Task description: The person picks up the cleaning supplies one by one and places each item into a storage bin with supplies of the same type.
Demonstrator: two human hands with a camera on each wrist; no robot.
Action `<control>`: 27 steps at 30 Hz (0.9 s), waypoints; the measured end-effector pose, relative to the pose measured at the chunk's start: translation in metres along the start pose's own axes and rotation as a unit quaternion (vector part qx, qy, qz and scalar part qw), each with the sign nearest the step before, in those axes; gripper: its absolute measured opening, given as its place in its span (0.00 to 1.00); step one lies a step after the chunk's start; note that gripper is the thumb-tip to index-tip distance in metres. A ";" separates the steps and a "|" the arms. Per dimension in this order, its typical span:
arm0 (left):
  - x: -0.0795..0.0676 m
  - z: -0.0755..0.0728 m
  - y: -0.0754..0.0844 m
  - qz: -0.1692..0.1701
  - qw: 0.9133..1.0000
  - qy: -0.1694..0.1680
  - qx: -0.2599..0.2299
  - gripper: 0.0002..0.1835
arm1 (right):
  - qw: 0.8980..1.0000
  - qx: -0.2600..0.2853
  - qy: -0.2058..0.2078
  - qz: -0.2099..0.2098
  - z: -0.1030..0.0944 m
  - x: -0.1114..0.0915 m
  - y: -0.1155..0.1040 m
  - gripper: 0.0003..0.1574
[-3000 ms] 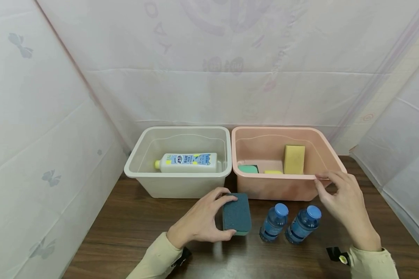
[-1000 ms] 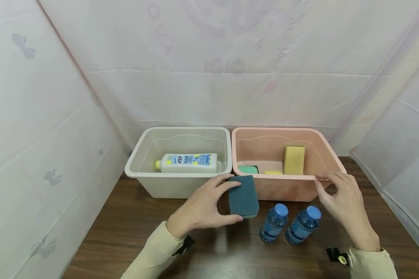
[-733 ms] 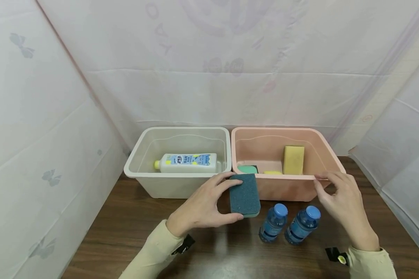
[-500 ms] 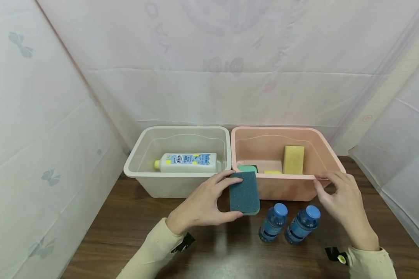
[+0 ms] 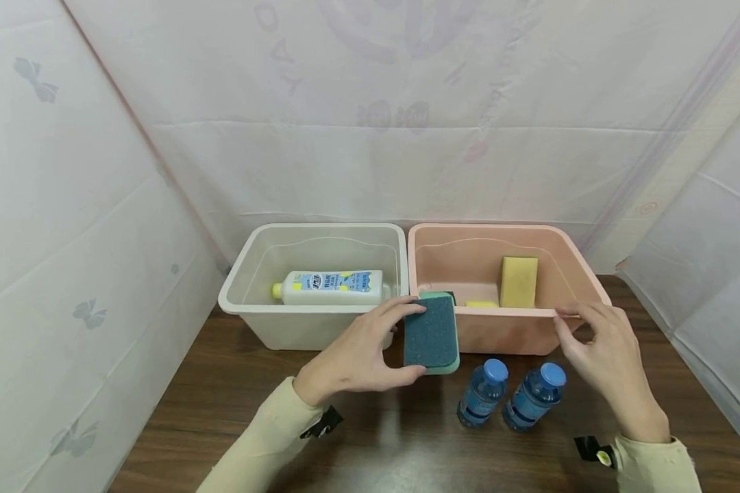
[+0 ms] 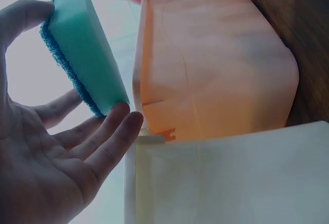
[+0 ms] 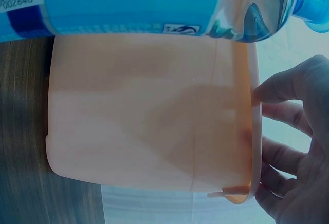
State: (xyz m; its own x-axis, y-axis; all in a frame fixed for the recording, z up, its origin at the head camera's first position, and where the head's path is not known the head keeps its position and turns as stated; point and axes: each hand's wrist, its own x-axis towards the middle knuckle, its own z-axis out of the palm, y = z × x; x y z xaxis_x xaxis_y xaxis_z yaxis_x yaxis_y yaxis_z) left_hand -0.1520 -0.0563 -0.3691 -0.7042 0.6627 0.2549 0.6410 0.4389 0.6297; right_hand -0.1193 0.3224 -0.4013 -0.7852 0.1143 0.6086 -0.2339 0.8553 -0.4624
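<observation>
My left hand (image 5: 360, 356) pinches a green sponge (image 5: 432, 334) with a dark scouring layer between thumb and fingers. It is raised in front of the pink bin (image 5: 499, 332), its top edge overlapping the bin's near rim in the head view. The left wrist view shows the sponge's pale green foam (image 6: 90, 44) above the table, beside the bins. My right hand (image 5: 610, 363) pinches the pink bin's near right rim. Inside that bin, a yellow sponge (image 5: 519, 282) stands upright; another yellow piece (image 5: 482, 303) and a green sponge (image 5: 438, 296) are partly hidden by the rim and the held sponge.
A light grey bin (image 5: 321, 329) to the left holds a white bottle (image 5: 333, 287) with a yellow cap, lying on its side. Two small blue-capped water bottles (image 5: 482, 394) stand in front of the pink bin, between my hands. A patterned white sheet (image 5: 345, 171) hangs behind.
My left hand has lifted the sponge off the table and carried it forward and slightly right, up to the pink bin's rim. My right hand has stayed on the rim.
</observation>
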 end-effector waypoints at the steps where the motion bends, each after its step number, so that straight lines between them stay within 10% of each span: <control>1: 0.000 -0.001 0.000 0.000 1.000 0.000 0.000 0.43 | 1.000 0.000 0.001 0.000 0.000 0.000 0.000 0.08; 27: 0.014 -0.017 0.002 -0.022 1.000 0.006 -0.001 0.42 | 1.000 0.001 0.003 -0.004 0.000 0.000 0.000 0.09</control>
State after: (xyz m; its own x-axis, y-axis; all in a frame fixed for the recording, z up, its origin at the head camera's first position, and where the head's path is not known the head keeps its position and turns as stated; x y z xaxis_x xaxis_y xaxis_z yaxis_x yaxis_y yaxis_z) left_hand -0.1661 -0.0568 -0.3521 -0.7356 0.6353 0.2352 0.6083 0.4665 0.6422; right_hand -0.1192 0.3224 -0.4016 -0.7804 0.1106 0.6154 -0.2411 0.8549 -0.4593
